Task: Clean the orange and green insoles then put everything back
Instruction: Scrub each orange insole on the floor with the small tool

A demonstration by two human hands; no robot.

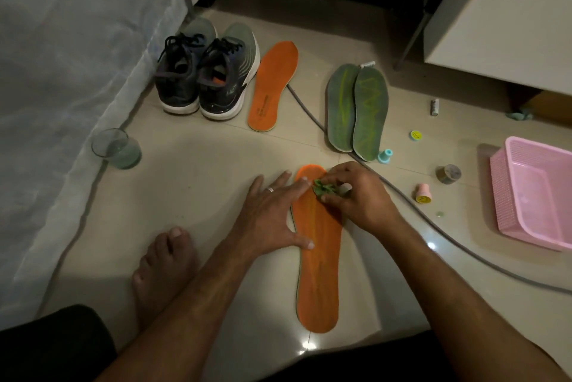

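On the tiled floor, an orange insole (318, 258) lies lengthwise. Left hand (272, 217) spread flat, fingers and thumb pressing its left edge. Right hand (356, 196) pinches a crumpled green cloth (323, 189) against the toe end. Beyond: second orange insole (274, 84), two green insoles (357, 109) side by side, shoes (204, 72), glass (116, 148), grey hose (433, 227), pink basket (532, 193) cut off at right. Small caps nearby, hard to identify.

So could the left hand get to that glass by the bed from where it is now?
Probably yes. The left hand lies flat on the near orange insole, holding nothing, and only bare floor separates it from the glass; letting go might free the insole.
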